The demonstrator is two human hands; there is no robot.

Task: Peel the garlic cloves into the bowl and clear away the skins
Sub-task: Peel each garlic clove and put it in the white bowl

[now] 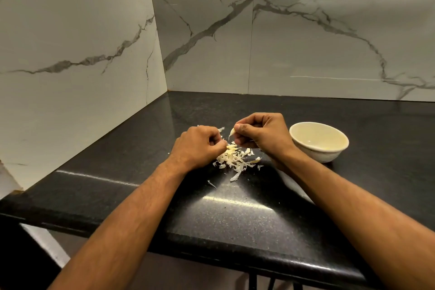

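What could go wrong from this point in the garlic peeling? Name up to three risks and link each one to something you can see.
1. The right hand pinches the garlic clove over the counter, not the bowl; if it slips, it probably lands among the skins.
2. The skins lie loose, some flakes apart from the pile, so they may scatter when cleared.
3. The bowl stands close beside the right forearm; a sideways move could knock it.

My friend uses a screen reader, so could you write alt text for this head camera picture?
Seen from above, a person's right hand pinches a garlic clove over a black counter, while the left hand, fingers curled, rests at a pile of papery skins. A cream bowl stands to the right, before marble-patterned walls.
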